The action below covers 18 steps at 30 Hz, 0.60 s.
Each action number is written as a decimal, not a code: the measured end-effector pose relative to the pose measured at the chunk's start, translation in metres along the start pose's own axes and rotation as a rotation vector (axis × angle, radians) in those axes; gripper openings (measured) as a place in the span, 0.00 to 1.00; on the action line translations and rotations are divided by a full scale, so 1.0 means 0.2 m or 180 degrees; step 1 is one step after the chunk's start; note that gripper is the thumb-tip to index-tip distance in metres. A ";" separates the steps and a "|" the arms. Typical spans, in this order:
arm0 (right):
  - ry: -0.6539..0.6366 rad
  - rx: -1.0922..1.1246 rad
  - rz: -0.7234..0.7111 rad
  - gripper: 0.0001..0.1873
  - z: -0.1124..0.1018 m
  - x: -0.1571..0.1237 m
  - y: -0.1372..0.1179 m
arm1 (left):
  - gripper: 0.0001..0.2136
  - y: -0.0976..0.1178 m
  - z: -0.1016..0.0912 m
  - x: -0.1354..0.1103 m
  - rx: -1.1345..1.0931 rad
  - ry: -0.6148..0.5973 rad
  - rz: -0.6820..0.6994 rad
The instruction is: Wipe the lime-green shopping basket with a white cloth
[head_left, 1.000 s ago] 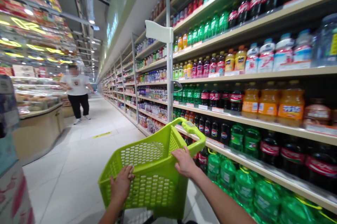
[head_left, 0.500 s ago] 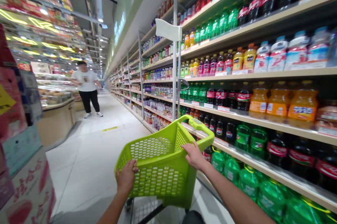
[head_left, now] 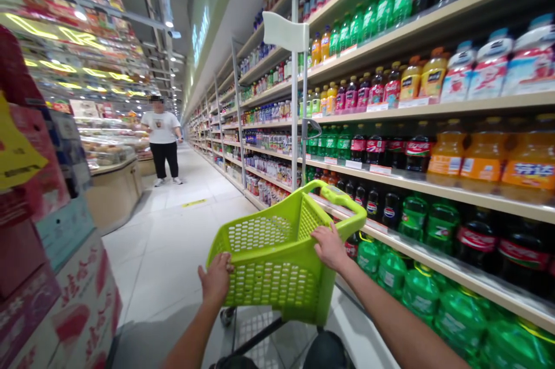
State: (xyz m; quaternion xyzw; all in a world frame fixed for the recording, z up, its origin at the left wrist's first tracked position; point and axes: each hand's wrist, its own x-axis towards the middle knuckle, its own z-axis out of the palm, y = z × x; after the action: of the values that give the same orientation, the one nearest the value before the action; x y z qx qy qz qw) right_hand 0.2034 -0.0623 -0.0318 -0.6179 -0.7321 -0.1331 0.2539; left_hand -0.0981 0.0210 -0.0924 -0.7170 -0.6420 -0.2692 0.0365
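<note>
A lime-green shopping cart (head_left: 318, 294) with perforated basket walls stands sideways before me, its push handle (head_left: 342, 201) toward the shelves on the right. My left hand (head_left: 217, 278) is closed over the near rim at the basket's left end, with the thumb sticking out to the side. Farther right, my right hand (head_left: 330, 246) grips the same rim close to the handle end, its fingers curled over the edge. The basket's floor is hidden behind its near wall. Beneath it, part of the dark frame and a wheel (head_left: 226, 316) show.
Drink shelves (head_left: 407, 178) line the right side, with large green bottles (head_left: 420, 288) low beside my right arm. Stacked cartons (head_left: 82, 294) rise at the left. A person in a white shirt (head_left: 162, 128) stands up the aisle beside a display counter (head_left: 115, 189).
The cart, both hands and the person up the aisle appear farther right in view. More of the cartons shows at left. My left thumb now stands away from the rim.
</note>
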 end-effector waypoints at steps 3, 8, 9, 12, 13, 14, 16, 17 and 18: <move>-0.0005 0.0011 -0.0066 0.16 0.05 0.01 -0.07 | 0.19 0.27 0.04 -0.02 -0.0184 -0.0253 0.0579; 0.0003 0.0107 -0.0221 0.19 0.08 0.00 -0.08 | 0.17 0.42 0.06 -0.03 -0.0277 -0.0286 0.1252; 0.0016 0.0132 -0.0238 0.19 0.08 -0.01 -0.06 | 0.17 0.34 0.05 -0.02 -0.0207 -0.0278 0.1118; 0.0086 0.0200 -0.0234 0.19 0.08 -0.02 -0.04 | 0.16 0.07 0.01 0.02 0.0041 -0.0215 0.0491; 0.0109 0.0221 -0.0231 0.20 0.09 -0.02 -0.04 | 0.16 0.00 0.00 0.02 0.0094 -0.0189 0.0262; 0.0131 0.0238 -0.0227 0.20 0.09 -0.03 -0.04 | 0.16 -0.03 0.00 0.03 0.0129 -0.0164 0.0088; 0.0175 0.0260 -0.0207 0.19 0.10 -0.03 -0.05 | 0.16 0.01 0.01 0.02 0.0143 -0.0142 -0.0037; 0.0195 0.0265 -0.0191 0.19 0.10 -0.03 -0.06 | 0.17 0.07 0.02 0.01 0.0122 -0.0146 0.0056; 0.0210 0.0268 -0.0177 0.19 0.11 -0.03 -0.06 | 0.17 0.15 0.03 0.00 0.0082 -0.0171 0.0263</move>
State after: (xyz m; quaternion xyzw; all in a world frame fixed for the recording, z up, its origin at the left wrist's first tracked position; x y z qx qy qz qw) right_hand 0.1884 -0.0584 -0.0509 -0.5814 -0.7452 -0.1295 0.2999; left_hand -0.0672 0.0178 -0.0891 -0.7493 -0.6160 -0.2398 0.0395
